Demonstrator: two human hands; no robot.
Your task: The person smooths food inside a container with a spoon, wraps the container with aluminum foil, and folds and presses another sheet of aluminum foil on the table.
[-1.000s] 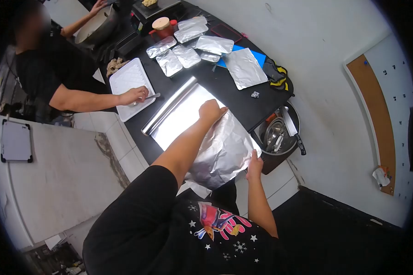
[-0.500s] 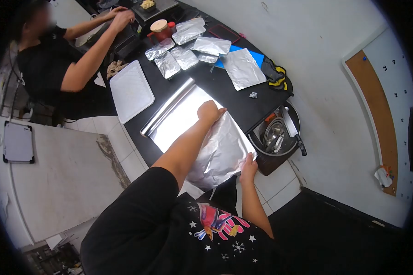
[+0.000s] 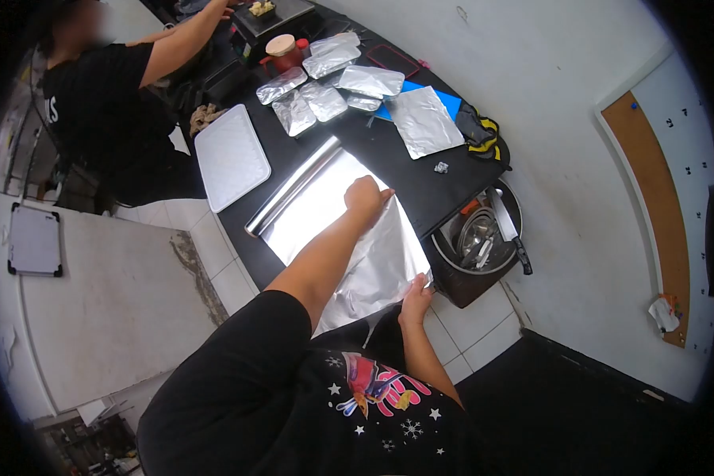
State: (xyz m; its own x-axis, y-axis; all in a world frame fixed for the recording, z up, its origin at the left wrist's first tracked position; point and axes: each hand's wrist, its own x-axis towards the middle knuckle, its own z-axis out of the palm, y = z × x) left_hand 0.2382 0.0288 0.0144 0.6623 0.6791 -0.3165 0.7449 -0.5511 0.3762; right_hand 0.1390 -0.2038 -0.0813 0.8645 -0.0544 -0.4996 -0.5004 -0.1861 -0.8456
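Foil still on its roll (image 3: 293,186), lying across desk (image 3: 456,190) beyond left fingers. Sheet (image 3: 381,258) running from roll, under left hand (image 3: 363,200), down to right hand (image 3: 416,300), lower end out past desk edge, close to body.

Left fingers: curled closed on top of sheet, near its side edge. Can't tell whether pinching foil or just pressing down. Right fingers: closed, gripping sheet at its near corner.

Looks very light, thin and floppy; soft creases between both hands. Likely to wrinkle or rip if pinched hard or pulled from one point. Smooth and shiny, so probably slippery under flat fingers. Best held by corners or along free edge, thumb on top, light pull spread wide; avoid poking mid-sheet. Roll probably stiffer and heavier, but apt to turn or slide; take by its ends, away from thin edge.

Beyond left fingers, past roll: tray (image 3: 232,159). Farther up desk: foil packets (image 3: 324,101), some overlapping. Off to right of left fingers: foil ball (image 3: 441,167), small, crumpled. Beyond right fingers, to right: pot (image 3: 460,268) with knife (image 3: 503,216) lying across.
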